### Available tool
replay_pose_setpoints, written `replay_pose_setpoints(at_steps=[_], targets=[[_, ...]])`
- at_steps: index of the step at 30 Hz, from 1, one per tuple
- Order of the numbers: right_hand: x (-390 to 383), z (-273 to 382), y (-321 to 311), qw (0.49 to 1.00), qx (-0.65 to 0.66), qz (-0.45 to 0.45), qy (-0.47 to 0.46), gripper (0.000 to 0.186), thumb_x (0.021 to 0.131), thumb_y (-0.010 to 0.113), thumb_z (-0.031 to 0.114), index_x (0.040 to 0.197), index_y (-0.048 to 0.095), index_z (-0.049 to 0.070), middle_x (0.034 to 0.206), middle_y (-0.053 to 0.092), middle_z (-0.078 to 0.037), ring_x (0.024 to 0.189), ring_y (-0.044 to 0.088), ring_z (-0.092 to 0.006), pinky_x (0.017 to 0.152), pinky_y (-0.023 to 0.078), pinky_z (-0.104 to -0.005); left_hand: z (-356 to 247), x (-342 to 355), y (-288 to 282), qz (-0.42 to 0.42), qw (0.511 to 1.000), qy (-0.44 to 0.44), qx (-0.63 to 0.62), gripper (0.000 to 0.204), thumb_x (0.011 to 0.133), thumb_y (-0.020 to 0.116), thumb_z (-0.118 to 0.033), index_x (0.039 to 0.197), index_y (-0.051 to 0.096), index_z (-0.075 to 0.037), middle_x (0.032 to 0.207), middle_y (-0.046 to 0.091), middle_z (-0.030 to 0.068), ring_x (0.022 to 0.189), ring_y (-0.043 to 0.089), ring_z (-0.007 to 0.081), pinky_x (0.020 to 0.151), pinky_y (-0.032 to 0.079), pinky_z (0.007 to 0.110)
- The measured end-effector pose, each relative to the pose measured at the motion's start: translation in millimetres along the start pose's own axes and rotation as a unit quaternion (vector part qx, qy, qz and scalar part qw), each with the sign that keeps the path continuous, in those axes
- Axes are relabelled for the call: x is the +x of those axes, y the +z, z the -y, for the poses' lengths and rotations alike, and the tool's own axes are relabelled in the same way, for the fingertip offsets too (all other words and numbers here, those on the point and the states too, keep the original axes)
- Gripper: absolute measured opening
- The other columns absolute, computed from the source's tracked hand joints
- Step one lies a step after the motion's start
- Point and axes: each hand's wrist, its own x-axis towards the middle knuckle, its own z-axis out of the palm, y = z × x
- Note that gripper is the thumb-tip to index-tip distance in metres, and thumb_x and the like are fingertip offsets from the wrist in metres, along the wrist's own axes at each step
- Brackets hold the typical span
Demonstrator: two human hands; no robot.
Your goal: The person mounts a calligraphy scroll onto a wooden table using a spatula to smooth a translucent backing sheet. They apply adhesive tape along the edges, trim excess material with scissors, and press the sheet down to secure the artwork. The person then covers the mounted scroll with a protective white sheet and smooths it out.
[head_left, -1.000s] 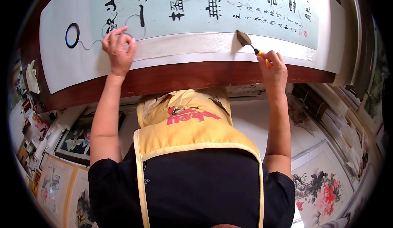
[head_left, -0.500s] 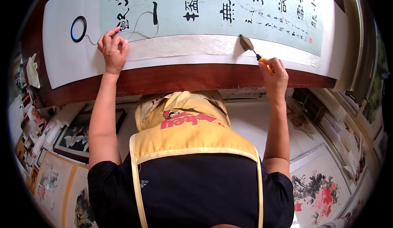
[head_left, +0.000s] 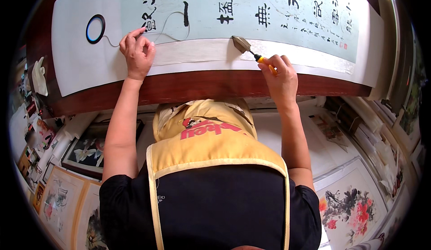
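A calligraphy sheet with black characters on pale blue-green paper lies on white paper. A shiny white strip runs along its near edge. My right hand grips the yellow and black handle of a small trowel-like tool. Its pointed metal blade rests at the border between sheet and strip. My left hand is at the strip's left end, thumb and forefinger pinched together. A thin pale cord runs into this hand from a black ring-shaped spool and loops over the calligraphy beyond it.
The dark red table has its front edge close to my yellow apron. A whitish cloth-like thing hangs at its left. Framed pictures and a flower painting stand below, with rolled papers at right.
My right hand has moved left with the tool, its blade following the border towards my left hand. The left hand keeps its place on the sheet; the whole view has shifted slightly.
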Motion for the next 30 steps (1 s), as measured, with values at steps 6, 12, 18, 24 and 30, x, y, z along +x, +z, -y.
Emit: replay_pose_setpoints(at_steps=[6,12,18,24,30], targets=[[-2,33,20,0.999,-0.054,0.003,-0.005,0.016,0.088,0.075,0.025,0.090,0.062,0.015,0.084,0.059,-0.003,0.066,0.064,-0.0285,0.055,0.049,-0.0405,1,1,1,-0.005,1.000,-0.001,-0.008,0.011,0.077,0.071,-0.014,0.075,0.060,-0.012,0.128,0.061,0.0038,0.121,0.043,0.0292,0.105,0.031,0.043],[-4,41,23,0.996,-0.091,0.006,0.012,0.016,0.089,0.073,0.026,0.092,0.061,0.016,0.088,0.060,-0.003,0.070,0.064,-0.0313,0.057,0.050,-0.0429,39,-5,-21,0.001,0.999,0.021,-0.024,0.012,0.078,0.072,-0.014,0.077,0.060,-0.012,0.129,0.063,0.0043,0.123,0.045,0.0279,0.107,0.030,0.041],[-7,43,26,0.996,-0.078,0.003,0.036,0.017,0.089,0.074,0.025,0.092,0.062,0.014,0.087,0.059,-0.004,0.072,0.063,-0.0308,0.060,0.050,-0.0421,98,-17,-58,0.009,1.000,0.019,0.003,0.011,0.079,0.071,-0.013,0.078,0.061,-0.012,0.129,0.064,0.0060,0.121,0.044,0.0270,0.105,0.030,0.040],[-9,46,27,0.996,-0.082,0.002,0.036,0.018,0.090,0.073,0.025,0.093,0.061,0.012,0.085,0.059,-0.006,0.072,0.062,-0.0315,0.061,0.050,-0.0421,122,-25,-64,0.000,1.000,0.005,0.013,0.009,0.083,0.070,-0.013,0.082,0.062,-0.010,0.134,0.062,0.0077,0.124,0.044,0.0270,0.106,0.029,0.040],[-10,45,29,0.997,-0.075,-0.003,0.035,0.018,0.090,0.074,0.023,0.092,0.061,0.011,0.085,0.060,-0.007,0.072,0.063,-0.0315,0.061,0.050,-0.0421,123,-24,-65,0.012,1.000,0.005,-0.001,0.011,0.080,0.071,-0.013,0.077,0.061,-0.011,0.133,0.060,0.0061,0.125,0.042,0.0274,0.107,0.030,0.041]])
